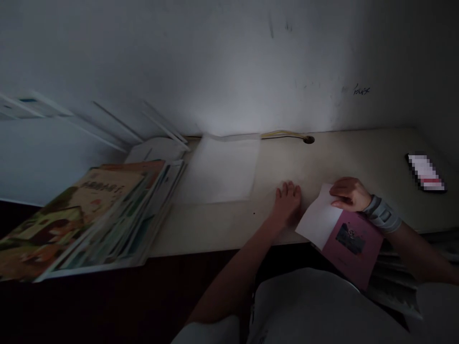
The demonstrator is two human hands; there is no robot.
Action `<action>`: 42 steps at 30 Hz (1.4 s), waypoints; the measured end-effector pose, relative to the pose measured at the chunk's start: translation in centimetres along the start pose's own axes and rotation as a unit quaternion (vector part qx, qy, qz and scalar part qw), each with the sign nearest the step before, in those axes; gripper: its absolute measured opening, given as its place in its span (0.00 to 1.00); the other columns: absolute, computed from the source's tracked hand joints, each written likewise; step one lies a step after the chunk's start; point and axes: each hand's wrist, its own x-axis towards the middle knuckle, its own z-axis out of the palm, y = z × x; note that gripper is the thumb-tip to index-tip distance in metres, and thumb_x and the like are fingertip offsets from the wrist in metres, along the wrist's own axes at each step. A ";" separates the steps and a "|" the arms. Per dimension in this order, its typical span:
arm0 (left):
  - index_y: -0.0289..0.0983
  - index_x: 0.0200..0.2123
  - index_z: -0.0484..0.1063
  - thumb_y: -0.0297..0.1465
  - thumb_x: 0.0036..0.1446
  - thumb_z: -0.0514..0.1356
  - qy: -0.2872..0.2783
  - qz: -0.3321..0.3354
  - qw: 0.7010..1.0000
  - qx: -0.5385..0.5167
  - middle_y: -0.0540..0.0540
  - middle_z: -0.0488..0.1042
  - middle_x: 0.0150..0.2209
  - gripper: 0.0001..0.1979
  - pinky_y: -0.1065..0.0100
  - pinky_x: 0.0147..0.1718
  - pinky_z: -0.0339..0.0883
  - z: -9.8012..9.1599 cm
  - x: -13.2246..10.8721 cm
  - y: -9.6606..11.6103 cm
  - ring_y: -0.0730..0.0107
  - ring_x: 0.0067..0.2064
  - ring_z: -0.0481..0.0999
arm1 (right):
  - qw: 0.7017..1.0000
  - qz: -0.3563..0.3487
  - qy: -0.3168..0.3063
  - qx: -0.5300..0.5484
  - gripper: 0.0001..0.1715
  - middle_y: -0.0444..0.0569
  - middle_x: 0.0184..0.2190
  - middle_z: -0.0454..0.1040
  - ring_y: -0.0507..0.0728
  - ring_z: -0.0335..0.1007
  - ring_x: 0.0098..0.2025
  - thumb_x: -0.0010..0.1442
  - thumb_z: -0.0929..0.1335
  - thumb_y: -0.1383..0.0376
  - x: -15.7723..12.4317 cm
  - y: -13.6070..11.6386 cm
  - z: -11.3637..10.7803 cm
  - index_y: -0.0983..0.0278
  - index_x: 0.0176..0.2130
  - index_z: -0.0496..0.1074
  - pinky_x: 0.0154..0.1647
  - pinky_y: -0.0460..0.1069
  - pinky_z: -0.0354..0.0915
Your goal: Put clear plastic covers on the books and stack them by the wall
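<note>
My left hand (287, 200) lies flat on the pale desk (358, 153), fingers stretched out, holding nothing. Just to its right, my right hand (349, 193) pinches the top edge of a white sheet (319, 220) that lies over a pink booklet (358, 248). The booklet hangs over the desk's front edge above my lap. A grey band (382, 215) wraps my right wrist.
A slanting pile of picture books (89, 220) overhangs the desk's left end. White paper (218, 167) lies by the wall, next to a cable hole (308, 139). A phone-like object (426, 173) rests at the far right. The room is dim.
</note>
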 end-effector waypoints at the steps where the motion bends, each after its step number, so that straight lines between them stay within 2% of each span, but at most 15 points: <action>1: 0.26 0.61 0.55 0.27 0.63 0.46 -0.001 -0.007 1.000 0.008 0.23 0.51 0.63 0.24 0.42 0.57 0.50 0.1 -0.1 0.3 0.41 0.65 0.50 | 1.000 -0.018 -0.020 -0.010 0.23 0.51 0.28 0.77 0.56 0.72 0.32 0.55 0.65 0.45 -0.1 -0.1 -0.2 0.61 0.30 0.76 0.37 0.53 0.67; 4: 0.26 0.61 0.55 0.31 0.63 0.47 0.001 -0.012 1.000 0.015 0.24 0.51 0.63 0.24 0.41 0.57 0.50 0.1 -0.1 0.8 0.39 0.64 0.50 | 0.995 -0.064 -0.064 -0.052 0.23 0.53 0.33 0.77 0.57 0.73 0.35 0.57 0.64 0.47 -0.6 -0.4 -0.7 0.63 0.37 0.75 0.39 0.54 0.66; 8: 0.26 0.60 0.56 0.41 0.61 0.51 0.019 -0.011 1.000 0.000 0.25 0.53 0.63 0.30 0.43 0.57 0.50 0.0 -0.1 0.6 0.37 0.64 0.51 | 0.992 -0.079 -0.071 -0.070 0.26 0.55 0.38 0.77 0.58 0.73 0.38 0.58 0.64 0.47 -0.9 -0.7 -0.9 0.64 0.43 0.74 0.41 0.54 0.66; 12: 0.28 0.58 0.59 0.37 0.63 0.50 0.025 -0.014 1.000 0.006 0.28 0.56 0.62 0.25 0.45 0.56 0.53 -0.1 0.1 0.6 0.42 0.63 0.55 | 0.989 -0.101 -0.081 -0.077 0.28 0.57 0.40 0.76 0.59 0.73 0.39 0.59 0.63 0.47 -0.6 -0.6 -0.4 0.65 0.44 0.74 0.41 0.54 0.66; 16: 0.28 0.56 0.62 0.34 0.63 0.49 0.022 -0.002 1.000 0.009 0.30 0.59 0.61 0.21 0.48 0.53 0.57 -0.5 0.3 0.2 0.44 0.61 0.58 | 0.979 -0.109 -0.106 -0.134 0.30 0.59 0.41 0.76 0.60 0.73 0.39 0.60 0.61 0.46 0.0 0.0 -0.1 0.68 0.44 0.74 0.41 0.54 0.67; 19: 0.31 0.51 0.67 0.31 0.63 0.49 0.024 0.018 1.000 -0.010 0.33 0.65 0.57 0.16 0.53 0.51 0.60 -1.0 0.5 -0.5 0.50 0.58 0.63 | 0.973 -0.098 -0.111 -0.178 0.32 0.60 0.42 0.76 0.61 0.73 0.40 0.61 0.60 0.46 0.4 0.0 -0.2 0.68 0.45 0.73 0.41 0.55 0.67; 22: 0.34 0.42 0.71 0.30 0.63 0.49 0.023 0.050 0.998 -0.043 0.37 0.72 0.48 0.12 0.61 0.48 0.63 -1.6 0.5 -1.3 0.58 0.52 0.69 | 0.971 -0.088 -0.092 -0.203 0.29 0.62 0.50 0.71 0.62 0.69 0.50 0.63 0.59 0.50 0.7 -1.5 -0.1 0.68 0.51 0.70 0.49 0.57 0.64; 25: 0.34 0.38 0.71 0.29 0.62 0.50 0.023 0.073 0.995 -0.057 0.40 0.73 0.43 0.10 0.64 0.46 0.63 -1.9 0.6 -1.7 0.61 0.48 0.70 | 0.970 -0.113 -0.098 -0.192 0.30 0.59 0.60 0.61 0.64 0.57 0.61 0.62 0.61 0.51 1.0 -4.6 0.7 0.63 0.58 0.64 0.59 0.61 0.54; 28: 0.33 0.39 0.71 0.26 0.61 0.50 0.030 0.077 0.995 -0.050 0.39 0.73 0.43 0.10 0.63 0.47 0.63 -1.7 0.7 -1.8 0.61 0.48 0.71 | 0.970 -0.107 -0.128 -0.177 0.41 0.60 0.61 0.59 0.69 0.52 0.62 0.56 0.64 0.44 1.1 -7.9 2.2 0.62 0.61 0.60 0.61 0.66 0.47; 31: 0.32 0.40 0.71 0.26 0.61 0.50 0.059 0.083 0.993 -0.053 0.38 0.74 0.44 0.11 0.62 0.48 0.63 -1.3 0.6 -1.8 0.59 0.49 0.70 | 0.970 -0.052 -0.156 -0.179 0.43 0.63 0.60 0.60 0.71 0.52 0.62 0.53 0.67 0.46 1.0 -10.0 3.2 0.65 0.61 0.60 0.60 0.67 0.45; 36: 0.32 0.41 0.71 0.29 0.62 0.49 0.090 0.092 0.990 -0.058 0.37 0.73 0.47 0.12 0.59 0.50 0.62 -1.0 0.3 -1.8 0.58 0.50 0.70 | 0.962 0.017 -0.184 -0.202 0.38 0.65 0.58 0.63 0.70 0.54 0.61 0.53 0.67 0.54 0.1 -10.9 3.1 0.70 0.58 0.63 0.61 0.66 0.46; 40: 0.32 0.42 0.71 0.30 0.62 0.49 0.090 0.087 0.991 -0.043 0.37 0.73 0.47 0.13 0.58 0.51 0.62 -0.9 0.3 -1.6 0.57 0.51 0.70 | 0.961 0.045 -0.160 -0.222 0.36 0.66 0.58 0.62 0.71 0.54 0.61 0.53 0.68 0.56 -0.7 -11.1 3.3 0.72 0.57 0.64 0.61 0.65 0.47; 42: 0.32 0.46 0.70 0.31 0.63 0.48 0.088 0.079 0.992 -0.047 0.36 0.72 0.50 0.15 0.57 0.51 0.62 -0.8 0.3 -1.4 0.56 0.52 0.69 | 0.964 0.031 -0.142 -0.222 0.36 0.67 0.59 0.61 0.71 0.53 0.62 0.53 0.68 0.58 -1.1 -11.4 3.8 0.71 0.57 0.63 0.61 0.66 0.47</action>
